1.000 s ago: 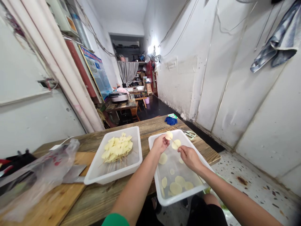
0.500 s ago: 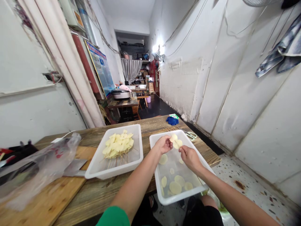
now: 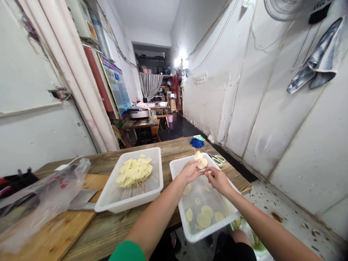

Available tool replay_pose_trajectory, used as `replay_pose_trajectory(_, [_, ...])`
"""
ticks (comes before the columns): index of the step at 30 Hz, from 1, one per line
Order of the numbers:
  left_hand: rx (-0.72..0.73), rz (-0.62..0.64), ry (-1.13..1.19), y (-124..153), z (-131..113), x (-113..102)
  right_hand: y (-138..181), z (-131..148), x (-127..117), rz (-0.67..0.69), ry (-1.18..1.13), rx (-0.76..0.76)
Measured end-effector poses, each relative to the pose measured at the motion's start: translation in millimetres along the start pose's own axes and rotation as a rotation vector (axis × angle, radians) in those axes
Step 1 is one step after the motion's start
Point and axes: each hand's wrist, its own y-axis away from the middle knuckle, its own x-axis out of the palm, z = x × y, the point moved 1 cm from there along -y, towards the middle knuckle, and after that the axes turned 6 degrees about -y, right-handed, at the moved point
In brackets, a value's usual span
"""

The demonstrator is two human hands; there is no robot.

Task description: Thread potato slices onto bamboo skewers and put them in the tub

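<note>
Above the far end of the right white tray (image 3: 194, 237), my left hand (image 3: 191, 171) has its fingers around pale potato slices (image 3: 202, 163) threaded on a thin stick. My right hand (image 3: 217, 179) pinches the lower end of that skewer, most of which is hidden by the fingers. Loose round potato slices (image 3: 203, 219) lie in the cloudy liquid of this tray, below my hands. In the left white tray (image 3: 156, 177) rests a heap of skewered slices (image 3: 134, 171), their bare sticks pointing toward me.
Scissors (image 3: 217, 158) and a blue cloth (image 3: 197, 143) lie past the right tray. At left are a wooden board (image 3: 54, 235), a cleaver (image 3: 81, 201) and a crumpled plastic bag (image 3: 62, 192). A bag of scraps (image 3: 251, 235) sits below the table's right edge.
My left hand has turned and now supports the slices from below, and my right hand has come closer to it. The whole view has shifted slightly.
</note>
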Motion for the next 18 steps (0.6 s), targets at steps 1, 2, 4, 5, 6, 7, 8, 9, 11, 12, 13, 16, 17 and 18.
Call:
replay_pose_trajectory(1, [0.019,-0.029,0.039,-1.6,-1.8,-3.9,1.6,-1.3,0.6,0.039,-0.025,0.028])
replay_pose_trajectory(2, [0.033,-0.065,0.091,-3.0,-4.2,-8.0,3.3,-2.0,0.8,0.073,-0.043,0.048])
replay_pose_trajectory(4, [0.047,-0.125,0.206,-4.6,-9.9,-15.1,6.1,-0.9,0.6,0.107,-0.056,0.050])
replay_pose_trajectory(5, [0.047,-0.125,0.255,-4.5,-12.7,-17.1,7.3,1.2,0.4,0.110,-0.064,0.037])
replay_pose_trajectory(6, [0.041,-0.103,0.295,-3.9,-15.5,-17.8,8.4,4.2,0.4,0.111,-0.087,0.025])
replay_pose_trajectory(7, [0.032,-0.067,0.330,-2.6,-18.2,-17.4,9.4,8.1,0.8,0.114,-0.133,0.031])
replay_pose_trajectory(8, [0.026,-0.032,0.359,-0.7,-20.6,-16.1,10.6,12.5,1.8,0.129,-0.205,0.060])
replay_pose_trajectory(9, [0.025,-0.003,0.386,1.8,-23.0,-14.1,11.9,17.4,3.2,0.156,-0.301,0.113])
replay_pose_trajectory(11, [0.053,0.026,0.419,7.7,-27.1,-9.5,15.2,27.2,6.6,0.209,-0.524,0.241])
replay_pose_trajectory(12, [0.076,0.029,0.421,10.5,-28.9,-7.5,17.1,31.8,8.1,0.224,-0.627,0.293])
replay_pose_trajectory(13, [0.095,0.027,0.415,12.8,-30.1,-5.9,19.0,35.6,9.4,0.233,-0.714,0.326])
replay_pose_trajectory(16, [0.087,0.014,0.397,15.3,-30.8,-4.0,24.2,41.5,12.1,0.240,-0.842,0.360])
replay_pose_trajectory(17, [0.069,0.013,0.400,14.7,-30.1,-4.2,25.7,41.5,13.0,0.245,-0.850,0.367])
replay_pose_trajectory(18, [0.053,0.019,0.406,13.5,-29.0,-4.5,26.8,41.0,13.8,0.250,-0.852,0.373])
